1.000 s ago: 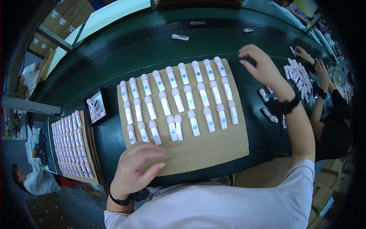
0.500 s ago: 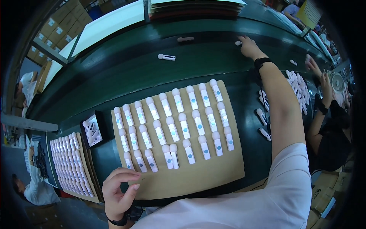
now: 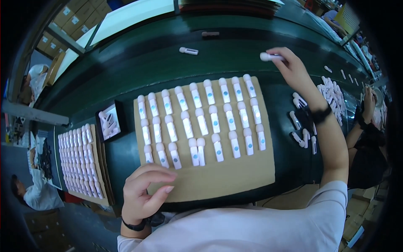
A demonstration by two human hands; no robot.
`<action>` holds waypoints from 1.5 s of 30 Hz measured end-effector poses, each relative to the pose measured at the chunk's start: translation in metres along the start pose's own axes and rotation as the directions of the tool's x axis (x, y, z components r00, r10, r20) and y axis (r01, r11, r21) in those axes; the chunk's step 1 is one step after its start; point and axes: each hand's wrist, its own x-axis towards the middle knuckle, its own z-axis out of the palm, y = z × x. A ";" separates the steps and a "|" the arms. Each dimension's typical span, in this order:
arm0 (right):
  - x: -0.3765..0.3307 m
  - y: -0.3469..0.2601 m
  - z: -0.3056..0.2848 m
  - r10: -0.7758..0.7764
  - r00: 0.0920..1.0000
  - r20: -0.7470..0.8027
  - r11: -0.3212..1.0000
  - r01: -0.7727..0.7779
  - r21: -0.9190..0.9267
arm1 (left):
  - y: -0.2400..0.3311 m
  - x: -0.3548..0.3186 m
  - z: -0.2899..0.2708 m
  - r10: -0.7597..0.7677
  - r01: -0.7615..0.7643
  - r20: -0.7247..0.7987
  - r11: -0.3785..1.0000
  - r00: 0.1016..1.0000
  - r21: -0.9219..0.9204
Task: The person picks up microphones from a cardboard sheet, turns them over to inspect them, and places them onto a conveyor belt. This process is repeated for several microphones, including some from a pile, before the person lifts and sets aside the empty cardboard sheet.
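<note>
Over the green belt at the right, my right hand (image 3: 292,71) pinches a small white wand massager (image 3: 266,56), its round head pointing left. My left hand (image 3: 146,191) hovers by the near left corner of a brown cardboard sheet (image 3: 222,178). Its thumb and fingers are apart with nothing between them. Three rows of similar white massagers (image 3: 215,122), many showing a blue round spot, lie on that sheet. Two in the nearest row (image 3: 197,152) sit side by side, touching. My left fingers partly hide the row's left end.
One white massager (image 3: 189,51) and a darker-looking one (image 3: 210,34) lie on the belt (image 3: 142,59). A black box (image 3: 110,122) holds several more. At left stands another filled cardboard sheet (image 3: 79,164). Loose massagers heap (image 3: 332,96) at right, near a co-worker's hand (image 3: 369,103).
My right hand has picked the white massager up off the belt and drawn it nearer. The view has shifted, so the sheet appears higher. My left hand keeps its open shape.
</note>
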 end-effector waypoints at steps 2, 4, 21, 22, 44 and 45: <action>-0.040 -0.072 -0.005 -0.043 0.998 0.036 0.992 0.038 0.122 | 0.002 -0.002 0.006 -0.004 0.003 -0.008 1.000 1.000 -0.015; -0.081 -0.120 -0.004 -0.135 0.989 0.066 0.962 0.115 0.248 | 0.006 -0.004 0.011 0.025 -0.025 -0.002 0.998 1.000 -0.062; -0.166 -0.229 0.082 -0.163 0.986 -0.033 0.717 0.141 0.683 | 0.007 -0.032 0.033 0.012 -0.005 0.030 0.975 0.999 -0.223; -0.166 -0.229 0.084 -0.172 0.985 -0.033 0.708 0.147 0.691 | 0.008 -0.033 0.033 0.006 0.001 0.027 0.975 1.000 -0.223; -0.162 -0.248 0.110 -0.290 0.953 -0.092 0.743 0.284 0.607 | -0.025 -0.049 0.023 0.076 -0.077 -0.031 0.996 0.997 -0.048; -0.162 -0.250 0.113 -0.302 0.949 -0.084 0.765 0.294 0.573 | -0.027 -0.055 0.018 0.043 -0.045 -0.050 0.998 0.998 -0.041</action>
